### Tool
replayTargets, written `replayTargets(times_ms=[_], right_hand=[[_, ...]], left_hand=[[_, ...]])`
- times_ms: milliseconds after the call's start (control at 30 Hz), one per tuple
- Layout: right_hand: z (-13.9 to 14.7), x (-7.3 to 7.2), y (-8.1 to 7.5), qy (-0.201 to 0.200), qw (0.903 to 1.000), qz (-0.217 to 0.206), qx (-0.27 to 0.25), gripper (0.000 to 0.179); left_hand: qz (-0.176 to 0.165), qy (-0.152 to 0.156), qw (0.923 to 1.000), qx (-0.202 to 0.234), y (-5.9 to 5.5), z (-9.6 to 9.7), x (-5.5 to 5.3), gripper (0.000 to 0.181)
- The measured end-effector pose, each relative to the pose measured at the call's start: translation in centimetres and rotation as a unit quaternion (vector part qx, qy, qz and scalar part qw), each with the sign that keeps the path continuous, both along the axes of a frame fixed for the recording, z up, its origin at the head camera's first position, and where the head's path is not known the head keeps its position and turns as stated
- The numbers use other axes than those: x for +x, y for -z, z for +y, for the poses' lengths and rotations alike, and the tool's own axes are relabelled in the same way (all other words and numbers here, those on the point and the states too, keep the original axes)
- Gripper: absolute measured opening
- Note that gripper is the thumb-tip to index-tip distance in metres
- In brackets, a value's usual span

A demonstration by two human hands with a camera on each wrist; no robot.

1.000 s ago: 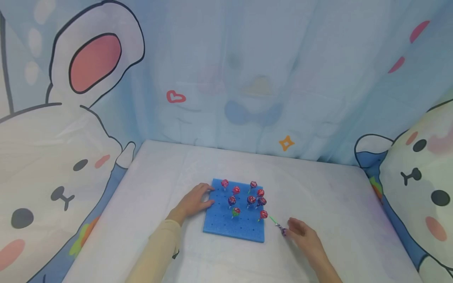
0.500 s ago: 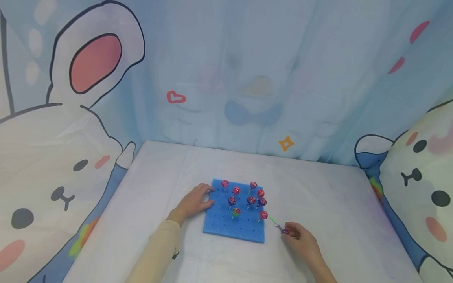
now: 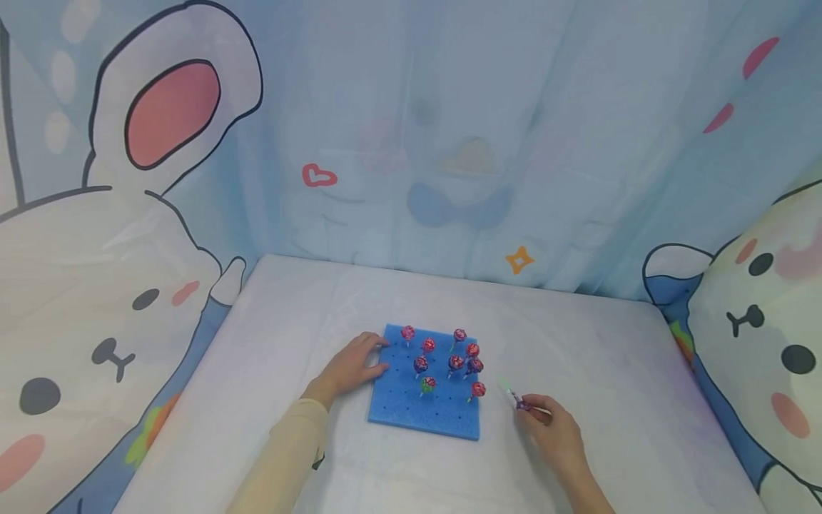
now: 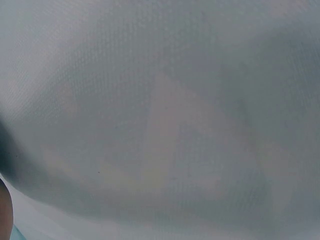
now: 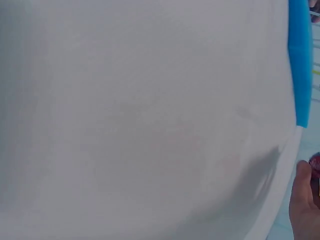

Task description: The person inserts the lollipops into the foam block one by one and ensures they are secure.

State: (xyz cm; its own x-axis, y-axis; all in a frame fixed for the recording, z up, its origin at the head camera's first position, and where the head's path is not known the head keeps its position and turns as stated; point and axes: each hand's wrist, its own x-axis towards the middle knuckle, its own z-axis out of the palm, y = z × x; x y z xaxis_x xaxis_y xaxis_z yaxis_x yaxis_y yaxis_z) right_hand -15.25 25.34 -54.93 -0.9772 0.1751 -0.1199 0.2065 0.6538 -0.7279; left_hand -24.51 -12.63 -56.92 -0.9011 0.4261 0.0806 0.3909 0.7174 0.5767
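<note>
Several wrapped lollipops (image 3: 428,345) stand by their sticks in a blue foam board (image 3: 404,422) dotted with small holes. At the board's left edge rests my left hand (image 3: 349,365), thumb and fingertips touching it. To the right of the board, my right hand (image 3: 554,428) pinches a purple-wrapped lollipop (image 3: 523,405) by its head, its pale green stick pointing up and left. In the right wrist view, part of the right hand (image 5: 304,205) and a dark red lollipop head (image 5: 315,162) show at the right edge. The left wrist view holds just a sliver of skin.
A white cloth covers the table (image 3: 610,357). Behind it hangs a light blue curtain (image 3: 449,143) printed with rabbits and small shapes. The blue board's edge (image 5: 301,65) also appears in the right wrist view.
My right hand has closed its fingers on the purple lollipop and lifted it slightly; its stick has shifted up and right. The left hand and the board have stayed put.
</note>
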Motion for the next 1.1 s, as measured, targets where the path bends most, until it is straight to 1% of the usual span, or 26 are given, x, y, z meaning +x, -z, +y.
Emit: replayTargets(times_ms=[133,267,367,467,533,633,767,967,1100], right_hand=[[-0.8,0.0,-1.4,0.02,0.9984,0.052,-0.013,0.035],[-1.9,-0.1,-2.6,0.051,0.9923,0.099,-0.054,0.037],[-2.9,0.0,-3.6,0.079,0.9869,0.107,-0.091,0.038],[-3.9,0.2,-4.3,0.086,0.982,0.112,-0.125,0.038],[-4.7,0.4,-4.7,0.071,0.9774,0.122,-0.157,0.036],[-5.9,0.5,-5.1,0.035,0.9686,0.136,-0.205,0.032],[-7.5,0.6,-5.0,-0.007,0.9614,0.132,-0.241,0.03],[-9.7,0.5,-4.1,-0.057,0.9618,0.086,-0.254,0.028],[-10.7,0.6,-3.2,-0.071,0.962,0.055,-0.258,0.029]], left_hand=[[-0.005,-0.003,1.0,-0.005,-0.1,0.0,0.0,0.045],[-0.007,-0.003,0.9999,-0.008,-0.1,0.0,0.0,0.045],[-0.008,-0.004,0.9999,-0.006,-0.1,0.1,0.1,0.045],[-0.01,-0.006,0.9999,-0.004,-0.1,0.1,0.1,0.045],[-0.011,-0.006,0.9999,-0.003,-0.1,0.1,0.1,0.045],[-0.012,-0.006,0.9999,-0.002,0.0,0.0,0.0,0.045],[-0.013,-0.007,0.9999,-0.003,0.0,0.0,0.0,0.044],[-0.013,-0.005,0.9999,-0.002,-0.2,0.1,0.1,0.044],[-0.014,-0.007,0.9998,-0.009,-0.3,0.1,0.1,0.045]])
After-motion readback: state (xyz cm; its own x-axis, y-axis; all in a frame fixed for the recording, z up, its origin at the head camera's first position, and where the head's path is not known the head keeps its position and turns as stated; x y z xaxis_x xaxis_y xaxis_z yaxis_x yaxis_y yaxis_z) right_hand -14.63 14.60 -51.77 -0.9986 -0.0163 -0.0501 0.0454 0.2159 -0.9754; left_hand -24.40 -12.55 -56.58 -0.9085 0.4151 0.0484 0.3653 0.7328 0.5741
